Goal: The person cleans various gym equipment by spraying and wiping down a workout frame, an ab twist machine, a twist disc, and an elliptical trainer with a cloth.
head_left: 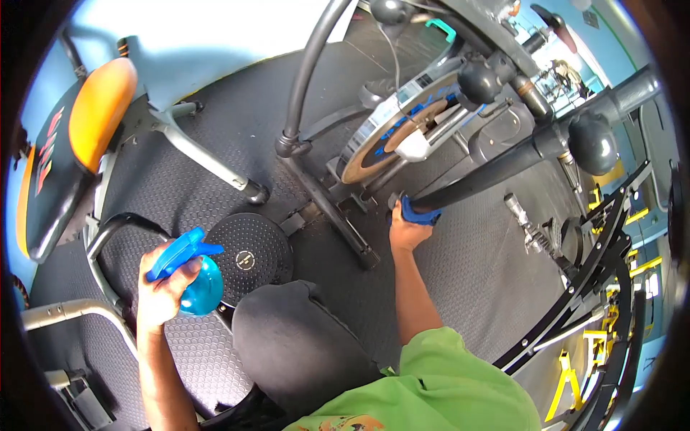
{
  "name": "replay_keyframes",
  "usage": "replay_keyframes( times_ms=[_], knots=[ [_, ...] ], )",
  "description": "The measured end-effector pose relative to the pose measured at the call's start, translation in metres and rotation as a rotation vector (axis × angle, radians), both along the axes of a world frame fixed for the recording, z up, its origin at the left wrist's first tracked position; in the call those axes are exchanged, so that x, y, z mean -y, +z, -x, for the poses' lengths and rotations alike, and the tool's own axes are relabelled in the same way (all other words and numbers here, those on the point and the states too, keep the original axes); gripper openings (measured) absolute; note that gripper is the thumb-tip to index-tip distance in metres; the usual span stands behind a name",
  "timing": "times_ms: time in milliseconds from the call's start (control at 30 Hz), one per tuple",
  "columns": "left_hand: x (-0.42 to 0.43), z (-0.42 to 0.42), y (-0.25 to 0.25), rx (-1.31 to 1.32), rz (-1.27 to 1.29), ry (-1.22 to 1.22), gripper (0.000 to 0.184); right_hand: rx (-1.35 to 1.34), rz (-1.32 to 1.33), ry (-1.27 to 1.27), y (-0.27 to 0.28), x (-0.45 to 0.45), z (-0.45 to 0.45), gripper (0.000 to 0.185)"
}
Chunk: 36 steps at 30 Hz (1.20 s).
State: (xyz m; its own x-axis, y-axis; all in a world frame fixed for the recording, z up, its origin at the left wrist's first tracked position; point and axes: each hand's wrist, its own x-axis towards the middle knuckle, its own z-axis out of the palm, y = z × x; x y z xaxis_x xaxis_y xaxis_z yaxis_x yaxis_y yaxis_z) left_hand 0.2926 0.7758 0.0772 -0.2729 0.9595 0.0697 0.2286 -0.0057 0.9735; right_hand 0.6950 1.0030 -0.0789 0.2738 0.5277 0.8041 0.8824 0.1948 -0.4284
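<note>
My left hand (pixel 159 289) is closed around the neck of a blue spray bottle (pixel 202 286), its trigger head pointing to the right. At the lower end of a dark handlebar (pixel 489 172) on an exercise machine, my right hand (pixel 411 233) presses a blue cloth (pixel 420 213) against the bar. The fingers of that hand are partly hidden by the cloth and the bar. Below the bottle's nozzle lies a round black studded twist disc (pixel 251 251).
An orange and black padded seat (pixel 103 113) on a grey frame stands at the left. Ahead is the machine's flywheel (pixel 392 136) with black ball knobs (pixel 593 144). A curved black frame (pixel 596 266) and yellow stands (pixel 566 384) are at the right, on black rubber matting (pixel 467 287).
</note>
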Motion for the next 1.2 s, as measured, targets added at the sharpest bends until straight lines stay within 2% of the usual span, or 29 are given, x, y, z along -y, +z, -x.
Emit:
replay_keyframes(
  times_ms=[67,133,200,267,333,367,400,467,500,533,600,667,700,767,800,833,867,900,933,1000,1067,1100,1133,1200],
  knots=[
    [0.002,0.002,0.011,-0.061,-0.019,-0.018,0.028,-0.091,0.093,0.031,-0.008,0.006,0.005,0.051],
    [0.005,0.007,0.021,-0.018,0.014,-0.060,0.028,-0.125,0.393,-0.140,-0.004,0.013,0.003,0.048],
    [0.006,0.007,0.024,0.032,-0.135,-0.044,0.020,-0.218,0.642,0.034,0.008,0.030,-0.015,0.039],
    [0.007,0.016,0.028,0.074,-0.172,-0.117,0.020,-0.447,0.861,0.447,0.009,0.052,-0.040,0.029],
    [0.017,0.021,0.042,0.138,-0.081,-0.219,0.020,-0.446,1.255,0.598,0.045,0.089,-0.012,0.023],
    [0.018,0.022,0.035,0.065,-0.033,-0.176,0.020,-0.404,1.312,0.650,0.066,0.099,0.017,0.023],
    [0.017,0.023,0.028,-0.010,0.018,-0.149,0.021,-0.363,1.298,0.688,0.088,0.106,0.047,0.023],
    [0.019,0.023,0.027,-0.041,0.066,-0.137,0.023,-0.413,1.306,0.750,0.097,0.103,0.090,0.024],
    [0.021,0.025,0.029,-0.052,0.045,-0.145,0.022,-0.366,1.225,0.783,0.102,0.096,0.106,0.027],
    [0.025,0.027,0.030,-0.062,0.019,-0.148,0.021,-0.192,1.079,0.865,0.116,0.094,0.128,0.029],
    [0.033,0.031,0.032,-0.017,0.023,-0.121,0.023,-0.276,1.030,1.056,0.142,0.086,0.163,0.033],
    [0.039,0.041,0.034,-0.077,-0.016,-0.109,0.027,-0.221,1.046,1.307,0.185,0.093,0.205,0.047],
    [0.042,0.047,0.034,-0.054,-0.117,-0.106,0.028,-0.144,1.073,1.387,0.212,0.104,0.233,0.058],
    [0.039,0.059,0.018,-0.060,-0.356,-0.026,0.035,-0.045,1.219,1.623,0.226,0.100,0.282,0.070],
    [0.045,0.065,0.032,0.133,-0.273,-0.063,0.037,-0.117,1.229,1.771,0.225,0.097,0.304,0.055],
    [0.051,0.073,0.039,0.207,-0.221,-0.049,0.037,-0.276,1.252,1.899,0.221,0.096,0.328,0.054],
    [0.056,0.080,0.042,0.280,-0.172,-0.031,0.036,-0.328,1.225,1.942,0.223,0.099,0.347,0.052],
    [0.060,0.084,0.044,0.337,-0.219,0.000,0.034,-0.254,1.171,2.015,0.229,0.101,0.362,0.052],
    [0.063,0.088,0.045,0.396,-0.268,0.030,0.032,-0.300,1.154,2.017,0.236,0.109,0.372,0.050],
    [0.067,0.099,0.048,0.336,-0.246,0.121,0.039,-0.534,1.276,2.181,0.234,0.111,0.389,0.046],
    [0.068,0.102,0.048,0.389,-0.311,0.178,0.029,-0.800,1.390,2.338,0.229,0.116,0.397,0.045],
    [0.074,0.099,0.053,0.332,-0.311,0.182,0.034,-0.850,1.336,2.305,0.229,0.126,0.399,0.048],
    [0.082,0.097,0.058,0.262,-0.261,0.167,0.036,-1.003,1.451,2.212,0.232,0.132,0.396,0.045],
    [0.105,0.085,0.076,0.322,-0.102,0.183,0.036,-1.247,1.640,1.700,0.233,0.144,0.382,0.036]
  ],
)
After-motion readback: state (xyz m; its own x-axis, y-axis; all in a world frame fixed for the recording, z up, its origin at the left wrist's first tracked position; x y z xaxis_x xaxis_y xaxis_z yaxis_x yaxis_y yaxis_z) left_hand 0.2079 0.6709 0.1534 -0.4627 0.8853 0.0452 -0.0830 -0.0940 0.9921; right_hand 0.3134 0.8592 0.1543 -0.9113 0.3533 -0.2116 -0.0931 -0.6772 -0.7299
